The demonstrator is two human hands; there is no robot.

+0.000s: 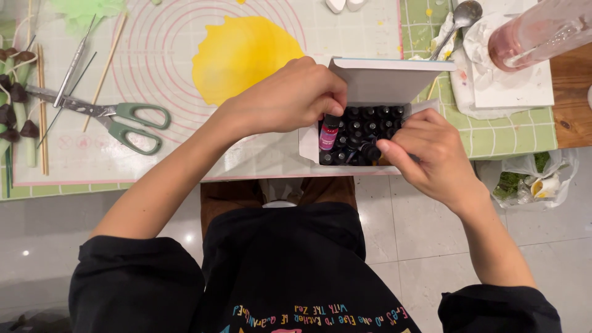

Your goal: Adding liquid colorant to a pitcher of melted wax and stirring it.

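Note:
A white box (379,83) with its lid folded back stands at the table's near edge, packed with several small black-capped bottles (370,114). My left hand (290,95) pinches the cap of a small pink-labelled bottle (328,137) at the box's left side, partly lifted out. My right hand (431,151) rests at the box's right front corner, with thumb and fingers on another black cap (370,151).
A flat yellow sheet of paste (243,55) lies on a ringed silicone mat (154,68). Green-handled scissors (117,117), a metal tool, wooden skewers and chocolate-tipped green sticks lie at left. A spoon (459,18), paper towels and a pink bottle (536,31) sit at right.

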